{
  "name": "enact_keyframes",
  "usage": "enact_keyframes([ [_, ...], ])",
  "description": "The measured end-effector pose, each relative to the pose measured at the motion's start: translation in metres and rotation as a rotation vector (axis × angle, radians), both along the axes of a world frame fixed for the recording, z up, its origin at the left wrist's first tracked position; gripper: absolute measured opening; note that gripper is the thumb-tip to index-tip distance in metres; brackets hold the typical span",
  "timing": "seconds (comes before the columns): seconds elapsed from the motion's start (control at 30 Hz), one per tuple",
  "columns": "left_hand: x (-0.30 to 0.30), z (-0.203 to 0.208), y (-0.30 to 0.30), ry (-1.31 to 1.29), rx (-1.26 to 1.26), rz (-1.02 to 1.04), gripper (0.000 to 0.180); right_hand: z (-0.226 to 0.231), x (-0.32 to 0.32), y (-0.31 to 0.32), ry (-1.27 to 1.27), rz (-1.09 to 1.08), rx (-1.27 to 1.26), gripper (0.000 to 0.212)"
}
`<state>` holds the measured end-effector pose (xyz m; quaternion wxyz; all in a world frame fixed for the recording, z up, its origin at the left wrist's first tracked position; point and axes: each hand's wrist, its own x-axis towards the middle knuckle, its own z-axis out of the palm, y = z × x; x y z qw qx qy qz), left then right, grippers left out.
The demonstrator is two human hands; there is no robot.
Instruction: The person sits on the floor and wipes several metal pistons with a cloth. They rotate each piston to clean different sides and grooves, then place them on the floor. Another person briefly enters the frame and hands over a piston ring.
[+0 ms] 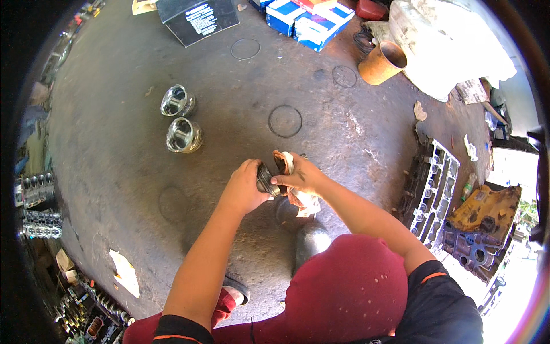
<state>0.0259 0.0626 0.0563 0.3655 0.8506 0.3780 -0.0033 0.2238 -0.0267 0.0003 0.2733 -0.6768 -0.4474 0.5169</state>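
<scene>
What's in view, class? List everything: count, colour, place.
Metal part: one, dark, centre
Cloth: one, white-brown, centre
Pistons: two, silver, floor left of centre
Thin rings: three, dark, floor ahead
Boxes: several, mainly black or blue-white, top
Cylinder: one, orange-brown, upper right
Sheeting: one, white, upper right
Slotted frame: one, silvery, right
Castings: uncounted, yellow-grey, far right
Paper: one, whitish, lower left
Assorted parts: uncounted, metallic, left edge
Left hand: one, bare, gripping metal part
Right hand: one, bare, holding cloth
Trousers: one pair, maroon, bottom

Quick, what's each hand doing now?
Left hand: closed, holding a dark metal part.
Right hand: closed, holding a rag.
</scene>
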Motion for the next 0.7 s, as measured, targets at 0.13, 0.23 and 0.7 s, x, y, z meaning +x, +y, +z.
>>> enact_keyframes([
  [0.13,-0.002,-0.002,-0.004,-0.01,-0.128,0.108,0.081,0.009,0.01,-0.001,0.147,-0.05,-0.077,0.068],
  [0.23,-0.004,-0.004,-0.006,0.024,-0.174,0.158,0.082,0.025,0.022,-0.008,0.451,-0.118,-0.205,0.06],
  [0.7,-0.003,-0.013,-0.004,-0.014,-0.188,0.218,0.066,0.024,0.033,-0.017,0.521,-0.039,-0.238,0.039],
])
